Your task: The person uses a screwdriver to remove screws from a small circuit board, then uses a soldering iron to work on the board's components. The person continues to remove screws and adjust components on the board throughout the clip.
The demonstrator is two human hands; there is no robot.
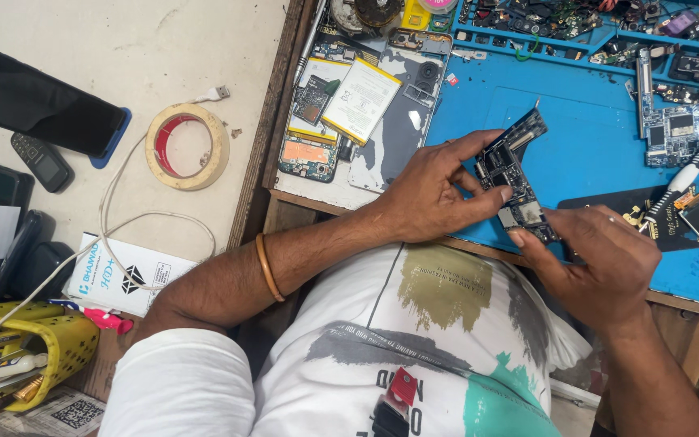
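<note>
A dark phone circuit board (515, 176) is held tilted above the near edge of the blue mat (592, 121) on the tabletop (285, 212). The left hand (430, 190) has its grip closed on the board's middle, thumb and fingers pinching it. The right hand (600, 255) pinches the board's near end. To the left lies an opened phone (366, 113); farther left, a tape roll (187, 146). Right of the hands lies another circuit board (685, 129).
</note>
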